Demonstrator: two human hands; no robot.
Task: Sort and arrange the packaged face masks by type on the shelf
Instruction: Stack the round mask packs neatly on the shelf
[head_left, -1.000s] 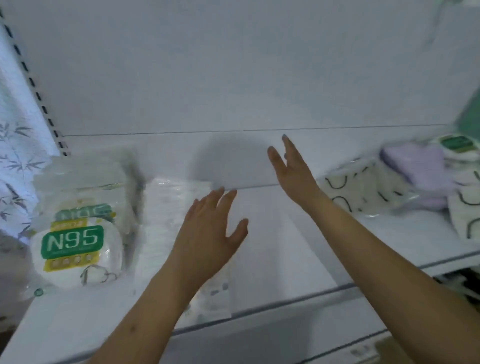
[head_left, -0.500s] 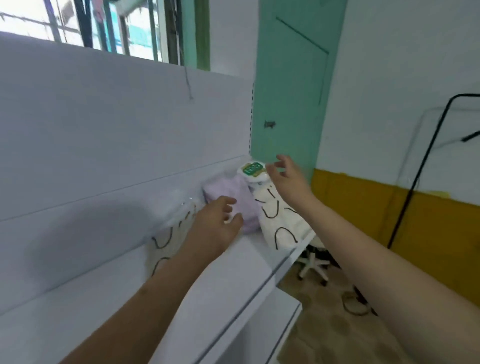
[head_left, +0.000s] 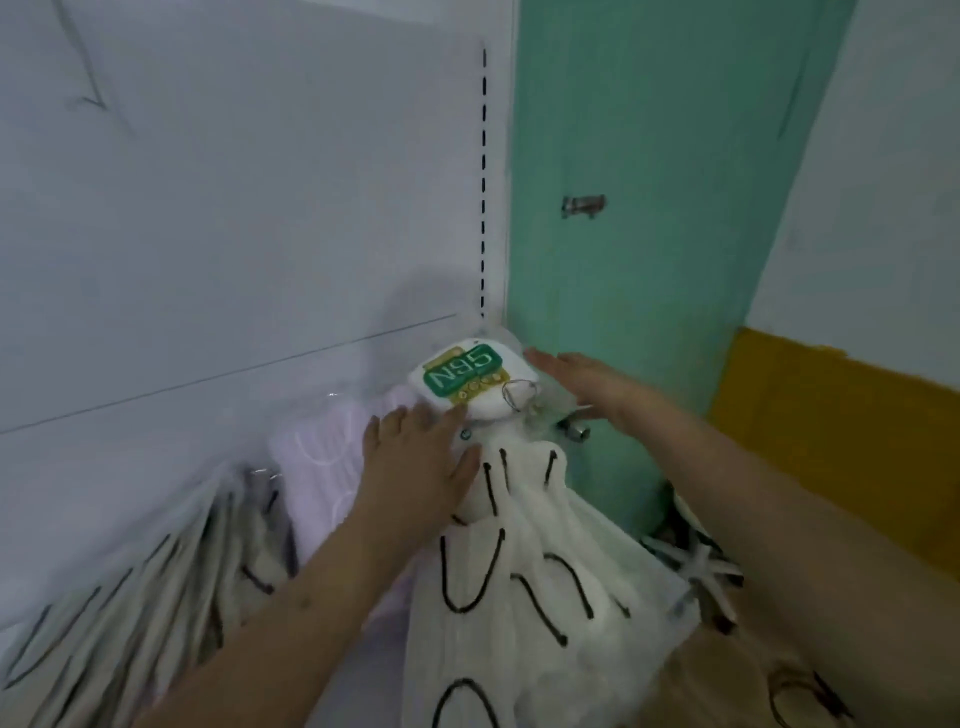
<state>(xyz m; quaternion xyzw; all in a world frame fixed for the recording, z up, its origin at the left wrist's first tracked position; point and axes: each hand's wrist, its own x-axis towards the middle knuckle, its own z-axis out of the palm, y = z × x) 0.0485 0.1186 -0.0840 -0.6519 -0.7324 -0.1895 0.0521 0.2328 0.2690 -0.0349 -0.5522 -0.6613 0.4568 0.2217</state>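
Packaged face masks lie bunched at the right end of the white shelf, against its white back panel. Farthest left, a fan of clear packets with white masks bearing black curved lines leans toward the back panel. Next to them sits a pale lilac mask packet, partly under the left forearm. The left hand lies flat with its fingers straight, resting across the lilac packet and the top of a big white packet with black arcs, its fingertips touching the lower edge of the N95 mask packet. That N95 packet, white with a green label, sits tilted in the shelf's far right corner, on top of the other packets. The right hand is also flat and open, fingers straight, its palm pressed to the right side of the N95 packet's clear wrapper. Neither hand curls round anything. Behind the right hand stands a teal door with a small metal latch; farther right the wall is white above a yellow band.
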